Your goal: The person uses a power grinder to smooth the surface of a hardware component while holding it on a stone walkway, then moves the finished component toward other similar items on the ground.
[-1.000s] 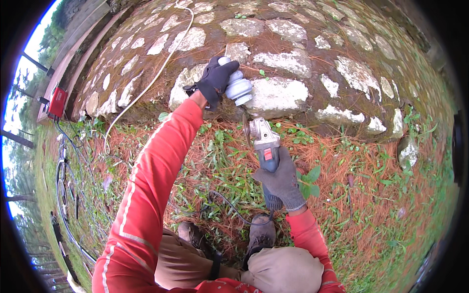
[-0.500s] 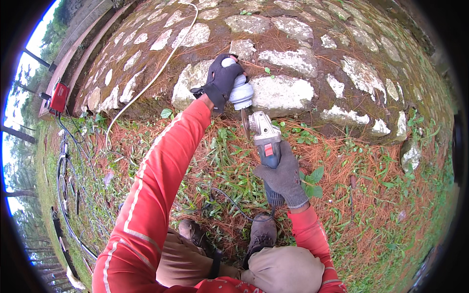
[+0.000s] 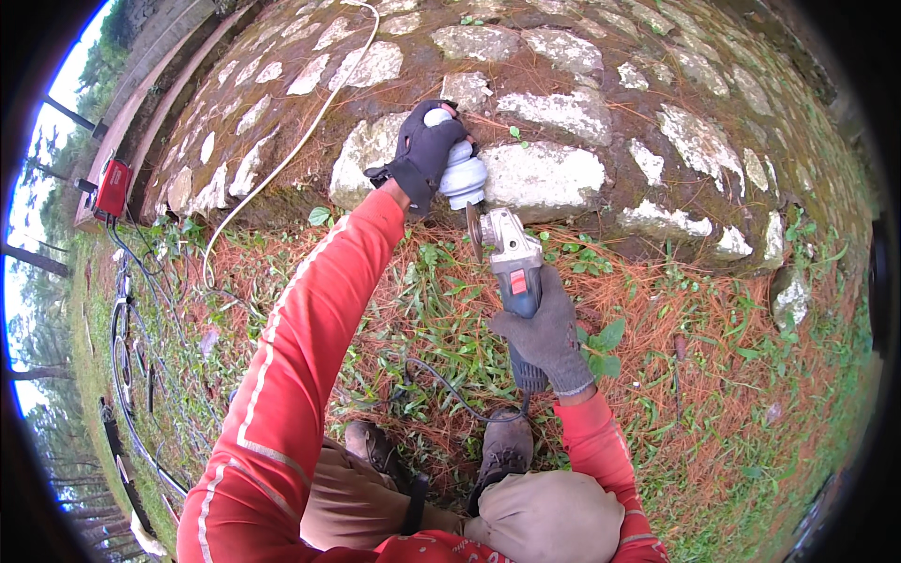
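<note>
My left hand [image 3: 427, 150], in a black glove with bare fingertips, is closed round a grey-white turned piece [image 3: 463, 178] shaped like a baluster or finial, held against the stone wall. In a grey knit glove, my right hand [image 3: 547, 333] grips the body of an angle grinder [image 3: 513, 246] with a silver head and a dark blue and black body. The grinder's thin disc [image 3: 475, 233] stands on edge at the lower end of the turned piece; whether they touch I cannot tell. The piece's upper part is partly hidden by my left fingers.
The mossy stone wall [image 3: 544, 178] curves across the far side. A pale cable [image 3: 291, 155] runs down it at the left. A red box-shaped machine [image 3: 114, 188] with dark cables stands far left. The grinder's cord [image 3: 450, 392] passes near my shoes [image 3: 505, 446] over grass and pine needles.
The grinder's head has shifted very slightly right and its body has turned a little. My left hand and the turned piece stay nearly in place.
</note>
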Demonstrator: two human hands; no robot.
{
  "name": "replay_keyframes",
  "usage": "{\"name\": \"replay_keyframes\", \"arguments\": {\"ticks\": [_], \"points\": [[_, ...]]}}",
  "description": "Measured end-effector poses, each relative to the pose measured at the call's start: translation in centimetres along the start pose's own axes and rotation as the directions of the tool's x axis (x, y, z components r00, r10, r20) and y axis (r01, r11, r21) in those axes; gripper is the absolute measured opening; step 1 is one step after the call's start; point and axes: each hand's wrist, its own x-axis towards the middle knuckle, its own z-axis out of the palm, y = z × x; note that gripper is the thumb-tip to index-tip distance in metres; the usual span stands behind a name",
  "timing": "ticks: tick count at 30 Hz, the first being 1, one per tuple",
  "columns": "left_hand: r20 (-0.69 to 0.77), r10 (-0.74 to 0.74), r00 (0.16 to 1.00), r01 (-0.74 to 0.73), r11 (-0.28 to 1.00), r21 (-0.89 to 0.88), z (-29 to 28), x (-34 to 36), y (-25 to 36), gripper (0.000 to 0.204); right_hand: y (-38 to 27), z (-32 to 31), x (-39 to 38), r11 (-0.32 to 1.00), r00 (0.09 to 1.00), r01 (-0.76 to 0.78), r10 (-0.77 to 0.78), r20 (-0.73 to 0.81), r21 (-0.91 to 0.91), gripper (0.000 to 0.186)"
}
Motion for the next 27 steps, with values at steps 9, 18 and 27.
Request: {"name": "replay_keyframes", "arguments": {"ticks": [9,18,27], "points": [[0.026,0.144,0.989,-0.138,0.862,0.489,-1.4,1.8,-1.5,0.023,0.1,-0.1,-0.4,0.998,1.0,-0.02,0.021,-0.005,0.051,0.071],[0.501,0.337,0.797,-0.527,-0.017,0.85,-2.4,2.4,-1.5,0.019,-0.1,-0.1,-0.9,0.999,1.0,0.012,-0.012,-0.002,0.044,0.072],[0.091,0.175,0.98,-0.188,0.694,0.695,-1.4,2.3,-2.0,0.021,-0.7,-0.1,0.0,1.0,1.0,-0.005,0.005,-0.003,0.03,0.075]]}}
